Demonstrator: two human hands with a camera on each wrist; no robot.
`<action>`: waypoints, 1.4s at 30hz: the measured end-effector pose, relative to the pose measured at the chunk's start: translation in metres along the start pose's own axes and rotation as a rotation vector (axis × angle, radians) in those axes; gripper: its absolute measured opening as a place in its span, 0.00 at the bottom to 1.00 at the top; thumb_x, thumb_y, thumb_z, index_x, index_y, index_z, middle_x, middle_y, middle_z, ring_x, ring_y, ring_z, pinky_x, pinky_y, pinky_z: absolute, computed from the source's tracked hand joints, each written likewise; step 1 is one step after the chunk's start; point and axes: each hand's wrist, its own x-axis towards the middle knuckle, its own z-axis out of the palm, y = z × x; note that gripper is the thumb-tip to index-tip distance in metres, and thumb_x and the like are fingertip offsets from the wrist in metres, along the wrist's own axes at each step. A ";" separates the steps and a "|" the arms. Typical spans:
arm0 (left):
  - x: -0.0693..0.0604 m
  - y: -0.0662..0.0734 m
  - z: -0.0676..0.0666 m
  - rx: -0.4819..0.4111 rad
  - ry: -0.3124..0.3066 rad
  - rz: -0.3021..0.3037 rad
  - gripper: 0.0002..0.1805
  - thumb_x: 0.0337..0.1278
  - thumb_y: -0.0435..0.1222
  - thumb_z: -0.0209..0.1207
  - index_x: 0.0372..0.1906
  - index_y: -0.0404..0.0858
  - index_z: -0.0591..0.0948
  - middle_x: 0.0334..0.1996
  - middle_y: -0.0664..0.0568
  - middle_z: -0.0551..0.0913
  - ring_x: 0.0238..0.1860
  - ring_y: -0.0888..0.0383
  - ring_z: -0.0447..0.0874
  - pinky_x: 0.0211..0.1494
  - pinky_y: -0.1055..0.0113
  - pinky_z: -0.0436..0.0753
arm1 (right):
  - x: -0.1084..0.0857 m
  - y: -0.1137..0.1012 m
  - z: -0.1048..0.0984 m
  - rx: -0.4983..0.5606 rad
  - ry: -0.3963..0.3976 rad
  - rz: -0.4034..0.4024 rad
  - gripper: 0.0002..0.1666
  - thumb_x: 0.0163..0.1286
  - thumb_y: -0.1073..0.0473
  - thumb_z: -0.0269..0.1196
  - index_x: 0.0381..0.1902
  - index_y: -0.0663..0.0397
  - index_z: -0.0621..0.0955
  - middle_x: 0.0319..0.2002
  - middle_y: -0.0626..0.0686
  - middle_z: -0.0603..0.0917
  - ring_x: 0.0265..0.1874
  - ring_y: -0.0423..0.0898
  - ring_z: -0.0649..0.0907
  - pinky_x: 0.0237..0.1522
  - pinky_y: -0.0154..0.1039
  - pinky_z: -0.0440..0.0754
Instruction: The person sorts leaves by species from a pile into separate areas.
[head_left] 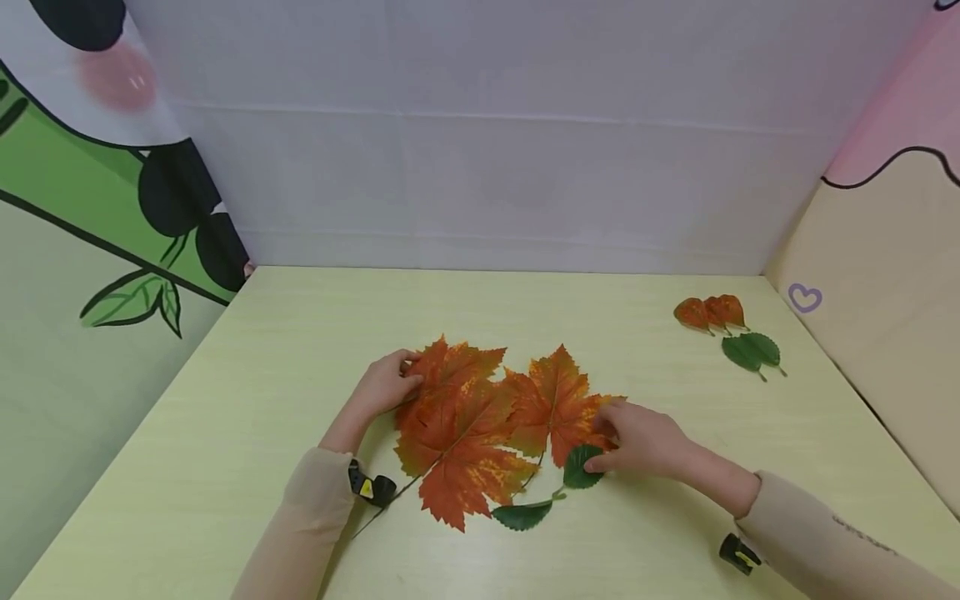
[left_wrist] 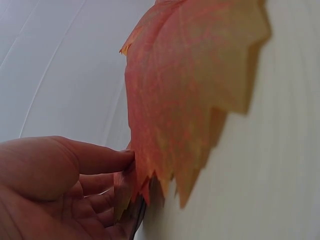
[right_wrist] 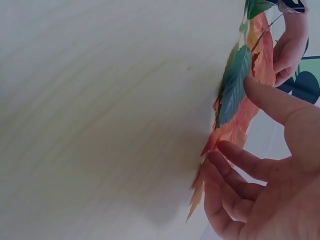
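Orange maple leaves lie grouped mid-table in the head view: a large front leaf (head_left: 480, 442), a partly covered rear leaf (head_left: 457, 367), and a right leaf (head_left: 555, 400). My left hand (head_left: 388, 385) pinches the left edge of the rear maple leaf; the left wrist view shows the thumb (left_wrist: 107, 159) against a leaf, other fingers partly hidden behind it. My right hand (head_left: 645, 437) is at the right maple leaf, fingertips touching its edge. Its thumb (right_wrist: 270, 97) touches a green leaf (right_wrist: 235, 87), well apart from the fingers. Another green leaf (head_left: 522, 516) lies in front.
Toward the back right of the pale table (head_left: 600, 542) lie several small orange leaves (head_left: 708, 312) and two green leaves (head_left: 753, 351). A white backdrop (head_left: 480, 183) stands behind, with printed panels at both sides. Small black cameras (head_left: 372, 487) sit on both wrists.
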 end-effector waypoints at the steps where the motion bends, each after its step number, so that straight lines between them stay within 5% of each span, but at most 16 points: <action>1: 0.000 0.000 0.000 -0.003 -0.002 -0.002 0.22 0.59 0.35 0.53 0.58 0.30 0.69 0.43 0.38 0.78 0.40 0.49 0.76 0.41 0.59 0.76 | 0.000 -0.001 0.001 -0.014 0.005 -0.003 0.29 0.42 0.39 0.70 0.36 0.51 0.77 0.28 0.44 0.72 0.25 0.40 0.70 0.25 0.37 0.67; 16: -0.001 0.000 0.000 -0.004 0.003 0.007 0.22 0.59 0.35 0.53 0.58 0.30 0.69 0.44 0.37 0.78 0.41 0.48 0.77 0.43 0.57 0.76 | -0.001 -0.005 0.003 -0.047 0.026 -0.015 0.22 0.43 0.48 0.73 0.35 0.48 0.77 0.33 0.45 0.75 0.28 0.40 0.71 0.26 0.36 0.70; 30: -0.001 -0.002 0.001 0.006 0.012 0.023 0.22 0.58 0.35 0.54 0.57 0.30 0.70 0.42 0.39 0.78 0.39 0.49 0.77 0.41 0.58 0.76 | -0.001 -0.002 0.001 -0.007 0.024 -0.057 0.19 0.43 0.53 0.73 0.27 0.47 0.73 0.25 0.45 0.69 0.25 0.40 0.68 0.23 0.35 0.65; 42: -0.001 0.000 0.000 0.002 0.013 0.019 0.22 0.59 0.35 0.54 0.58 0.30 0.70 0.44 0.38 0.78 0.41 0.48 0.77 0.42 0.58 0.76 | -0.003 0.004 -0.008 0.069 -0.019 -0.054 0.13 0.47 0.56 0.71 0.22 0.45 0.74 0.23 0.42 0.74 0.24 0.40 0.70 0.24 0.36 0.67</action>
